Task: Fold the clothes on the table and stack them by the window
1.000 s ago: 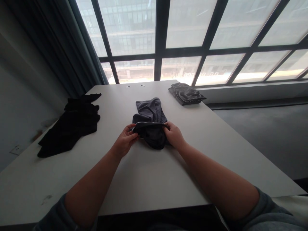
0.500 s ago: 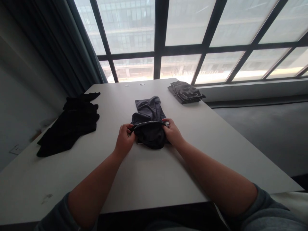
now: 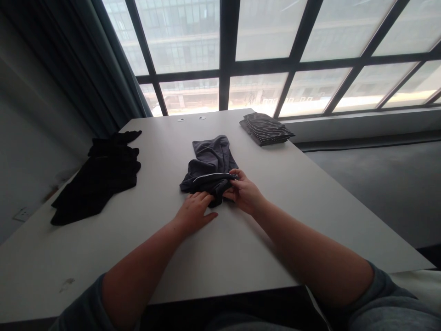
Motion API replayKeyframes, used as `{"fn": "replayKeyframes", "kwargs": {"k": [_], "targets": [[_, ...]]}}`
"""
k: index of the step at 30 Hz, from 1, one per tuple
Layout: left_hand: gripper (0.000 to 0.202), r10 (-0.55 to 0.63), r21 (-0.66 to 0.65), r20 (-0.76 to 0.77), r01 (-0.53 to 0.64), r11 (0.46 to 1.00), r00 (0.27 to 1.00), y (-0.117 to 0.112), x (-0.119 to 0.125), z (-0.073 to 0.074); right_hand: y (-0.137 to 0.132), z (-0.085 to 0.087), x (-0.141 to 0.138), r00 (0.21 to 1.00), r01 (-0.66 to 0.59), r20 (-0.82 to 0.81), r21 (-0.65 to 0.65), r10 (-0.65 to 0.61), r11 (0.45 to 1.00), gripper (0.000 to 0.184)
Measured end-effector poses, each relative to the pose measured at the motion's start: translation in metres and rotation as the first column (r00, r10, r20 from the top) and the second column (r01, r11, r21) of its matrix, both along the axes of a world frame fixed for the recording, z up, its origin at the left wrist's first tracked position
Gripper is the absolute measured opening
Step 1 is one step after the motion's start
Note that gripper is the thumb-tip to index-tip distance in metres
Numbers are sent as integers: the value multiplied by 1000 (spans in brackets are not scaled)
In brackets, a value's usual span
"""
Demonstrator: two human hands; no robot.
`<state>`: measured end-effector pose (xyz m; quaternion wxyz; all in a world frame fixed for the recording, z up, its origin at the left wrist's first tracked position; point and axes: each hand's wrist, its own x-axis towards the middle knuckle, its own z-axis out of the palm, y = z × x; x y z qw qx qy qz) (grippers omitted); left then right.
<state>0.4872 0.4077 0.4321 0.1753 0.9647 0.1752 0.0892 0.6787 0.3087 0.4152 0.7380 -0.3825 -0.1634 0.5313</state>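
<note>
Just let go of left end of cloth [image 3: 211, 154] with left hand [image 3: 195, 212], now open against near side; still pinching with right hand [image 3: 245, 194], so probably anchored there.

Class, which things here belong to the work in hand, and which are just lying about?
In the work:
dark grey cloth
left hand, touching it
right hand, gripping it

Lying about, untouched:
black cloth
striped folded cloth

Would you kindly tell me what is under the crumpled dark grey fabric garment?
The flat white tabletop shows around the dark grey garment, which the right hand grips and the left hand touches. Whether anything else lies beneath cannot be seen; the fabric covers that area.
</note>
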Motion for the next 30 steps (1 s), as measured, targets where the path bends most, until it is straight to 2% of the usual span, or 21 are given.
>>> {"fn": "replayKeyframes", "kwargs": {"k": [3,7,11,14,15,16,17,19,20,21,23,24,25,27,29,30], "targets": [[14,37,-12,48,-36,999,998,9,-1,-3,-2,5,-1,998,-23,-53,22,24,999,32],[20,88,-31,166,-84,996,982,18,-5,0,0,3,5,996,88,-11,33,-88,996,19],[14,168,7,189,-173,985,967,23,-8,-2,8,-12,17,962,262,105,-80,-253,962,18],[11,156,-73,96,-150,986,983,25,-8,-5,10,-18,20,923,297,291,-119,-252,948,25],[11,159,-104,85,-150,983,984,25,-8,-5,8,-16,18,882,307,403,-96,-245,947,29],[11,171,-131,97,-158,979,980,25,-8,-4,6,-13,16,805,324,541,-55,-245,945,32],[11,188,-155,129,-168,974,974,24,-7,-3,2,-8,12,684,338,686,2,-248,941,35],[13,221,-221,208,-175,959,953,21,-6,2,-8,2,5,370,316,898,121,-239,941,33],[15,243,-276,235,-176,945,941,20,-6,5,-13,7,1,235,260,947,156,-219,953,30],[18,274,-343,247,-181,922,930,19,-6,7,-16,11,-3,140,175,973,160,-185,972,27],[25,338,-450,219,-212,867,915,18,-7,11,-20,14,-7,31,-14,997,75,-74,997,22],[26,361,-459,195,-240,855,912,18,-7,11,-21,14,-8,-15,-92,1000,11,-12,996,18],[26,376,-431,179,-271,861,909,18,-8,10,-20,12,-8,-61,-151,997,-51,43,987,14],[27,371,-294,198,-306,905,907,20,-8,7,-18,6,-7,-132,-225,986,-130,102,966,12],[36,319,-171,255,-282,944,913,23,-8,1,-16,2,-6,-172,-285,981,-137,90,949,19],[42,282,-151,269,-248,957,921,25,-7,-1,-16,1,-5,-200,-301,977,-137,78,944,23]]}}
